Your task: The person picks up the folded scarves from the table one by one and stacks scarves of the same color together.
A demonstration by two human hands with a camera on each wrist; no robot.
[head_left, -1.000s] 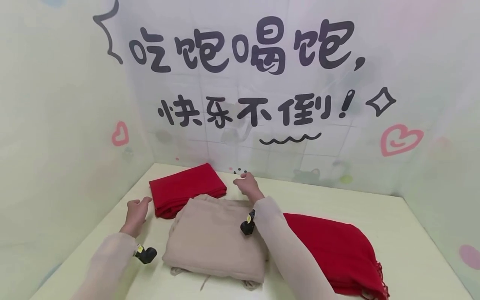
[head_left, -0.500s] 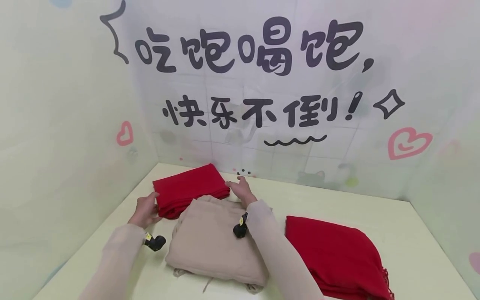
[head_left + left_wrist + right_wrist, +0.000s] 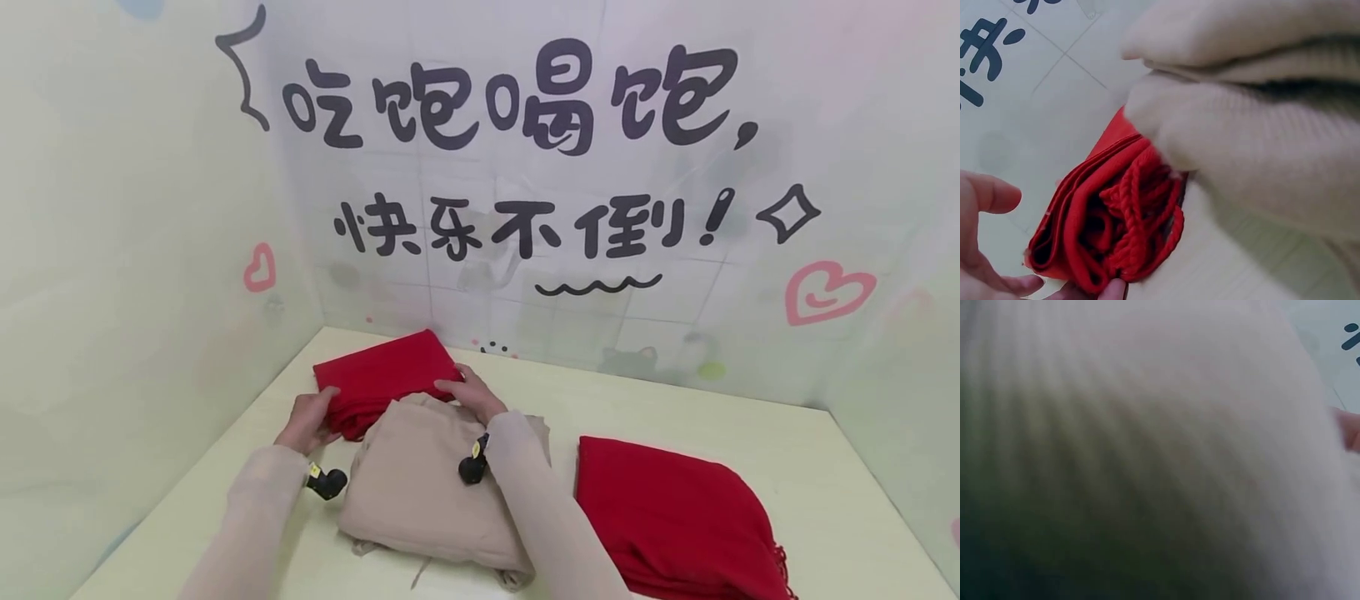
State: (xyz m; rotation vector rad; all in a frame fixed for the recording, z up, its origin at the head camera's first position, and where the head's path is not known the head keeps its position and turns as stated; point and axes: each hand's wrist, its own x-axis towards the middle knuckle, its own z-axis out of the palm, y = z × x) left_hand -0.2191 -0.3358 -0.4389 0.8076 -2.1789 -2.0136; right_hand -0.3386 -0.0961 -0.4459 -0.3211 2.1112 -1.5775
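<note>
A folded red scarf [image 3: 390, 362] lies at the back left of the table. Its bundled, corded fringe [image 3: 1141, 212] faces the left wrist camera. My left hand [image 3: 306, 422] is at the scarf's left end: fingertips touch its lower edge, while the thumb [image 3: 997, 194] stands apart from the cloth in the left wrist view. At the opposite end, my right hand [image 3: 477, 392] holds the scarf's right edge, thumb in front and fingers behind. A folded beige cloth [image 3: 442, 483] lies just in front. Blurred sleeve fabric [image 3: 1147, 450] fills most of the right wrist view.
A second folded red cloth [image 3: 675, 517] with fringe lies at the right front. The pale table [image 3: 660, 408] meets a printed back wall [image 3: 525, 317] close behind the scarf, and a side wall [image 3: 165, 333] on the left.
Both hands have moved in to the red scarf from either side. The right hand came left and down to its edge; the left hand moved right to the opposite end.
</note>
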